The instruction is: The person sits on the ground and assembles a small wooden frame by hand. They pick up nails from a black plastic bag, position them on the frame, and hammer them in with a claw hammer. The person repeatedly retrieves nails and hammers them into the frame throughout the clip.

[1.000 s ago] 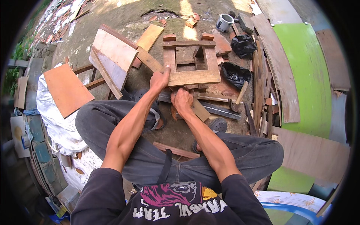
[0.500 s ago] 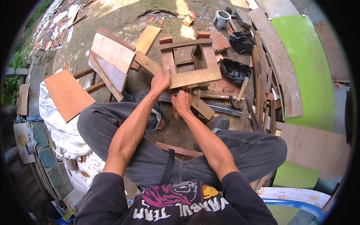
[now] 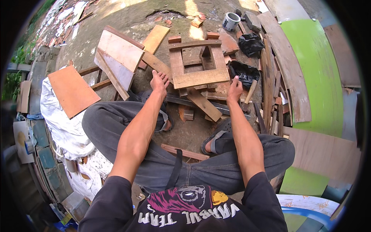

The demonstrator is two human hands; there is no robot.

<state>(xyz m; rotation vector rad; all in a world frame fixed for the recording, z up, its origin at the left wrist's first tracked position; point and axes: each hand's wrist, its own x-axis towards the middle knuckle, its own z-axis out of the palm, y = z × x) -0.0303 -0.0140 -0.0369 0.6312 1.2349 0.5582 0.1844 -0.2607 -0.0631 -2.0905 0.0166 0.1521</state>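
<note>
Nearest: a seated person's dark-trousered legs, with a sandalled foot on the bare dirt ground and a thin wood strip lying under the knees.

Left hand: fingers loosely spread, resting at the near left corner of the wooden frame, touching its edge; it grips nothing.

Right hand: fingers curled, set just off the frame's near right corner beside a hammer handle; whether it pinches anything cannot be told.

Wooden frame: square, built of slats, lying flat on the ground ahead of both hands, over loose planks.

Left of it: a pale board panel propped at a tilt, and an orange board on white sacking.

Right: black bag, curved planks, green sheet.

Farthest: a small white can.
</note>
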